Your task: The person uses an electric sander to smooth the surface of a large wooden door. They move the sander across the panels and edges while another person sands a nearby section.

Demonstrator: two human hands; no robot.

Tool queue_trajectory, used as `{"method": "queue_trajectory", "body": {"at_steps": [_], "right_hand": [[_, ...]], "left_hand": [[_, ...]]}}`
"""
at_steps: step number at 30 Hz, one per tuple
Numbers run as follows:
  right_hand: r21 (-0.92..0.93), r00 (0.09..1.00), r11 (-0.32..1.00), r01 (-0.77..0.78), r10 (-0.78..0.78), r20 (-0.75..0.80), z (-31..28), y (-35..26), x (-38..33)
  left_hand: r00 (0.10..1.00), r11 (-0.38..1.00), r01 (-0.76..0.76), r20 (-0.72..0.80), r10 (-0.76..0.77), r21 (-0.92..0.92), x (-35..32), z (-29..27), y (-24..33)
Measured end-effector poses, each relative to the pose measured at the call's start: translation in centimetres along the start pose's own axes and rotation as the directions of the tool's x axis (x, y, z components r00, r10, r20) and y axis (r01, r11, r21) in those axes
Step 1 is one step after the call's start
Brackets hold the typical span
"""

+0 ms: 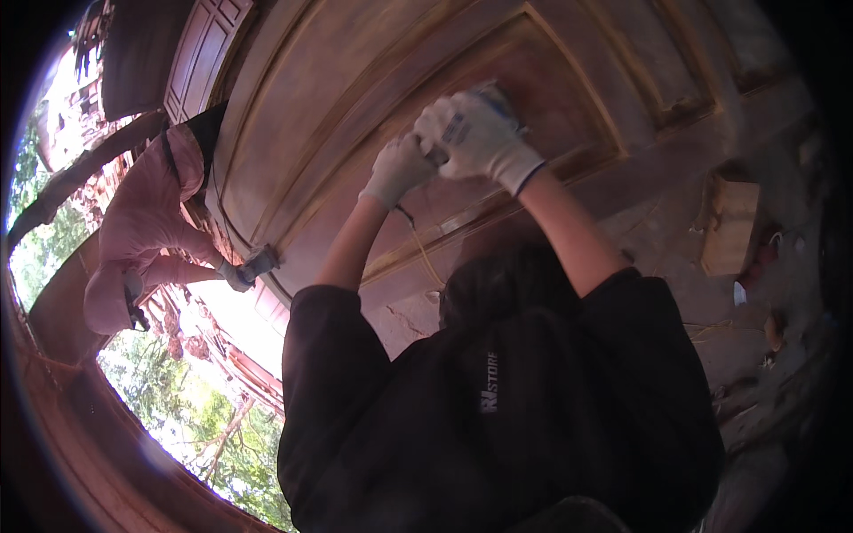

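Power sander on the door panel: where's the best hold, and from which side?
Take the sander by its top housing, from above, on the side facing away from the wooden door, since its base lies flat on the panel. That's how it is held now: the right hand wraps over the body, the left hand braces the near end beside it. The cord trails toward the person, so keep the grip clear of it.

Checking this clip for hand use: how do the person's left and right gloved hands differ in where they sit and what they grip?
The right hand sits higher on the wooden door panel, wrapped over the top of a sanding tool; the left hand sits lower and beside it, gripping near the tool's side. The right hand looks larger and nearer the camera. Both wear white work gloves and both close on the same tool.
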State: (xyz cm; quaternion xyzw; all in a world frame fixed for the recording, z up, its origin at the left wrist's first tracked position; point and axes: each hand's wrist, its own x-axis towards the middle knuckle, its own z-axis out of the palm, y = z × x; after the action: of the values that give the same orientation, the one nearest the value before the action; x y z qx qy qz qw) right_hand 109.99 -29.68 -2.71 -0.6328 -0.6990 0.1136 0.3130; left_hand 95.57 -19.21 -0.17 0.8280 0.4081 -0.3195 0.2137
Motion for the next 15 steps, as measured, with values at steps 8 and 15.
{"method": "queue_trajectory", "body": {"at_steps": [8,15], "right_hand": [[0.000,0.991,0.996,-0.085,0.085,-0.100,0.1,-1.8,-0.1],[0.123,0.995,0.988,-0.096,0.097,0.002,3.6,-8.3,-1.5]], "left_hand": [[0.995,0.995,-0.099,-0.031,0.100,0.027,-0.6,-0.3,-1.0],[0.986,0.983,-0.155,0.080,0.148,0.098,-5.4,2.5,-6.3]]}}
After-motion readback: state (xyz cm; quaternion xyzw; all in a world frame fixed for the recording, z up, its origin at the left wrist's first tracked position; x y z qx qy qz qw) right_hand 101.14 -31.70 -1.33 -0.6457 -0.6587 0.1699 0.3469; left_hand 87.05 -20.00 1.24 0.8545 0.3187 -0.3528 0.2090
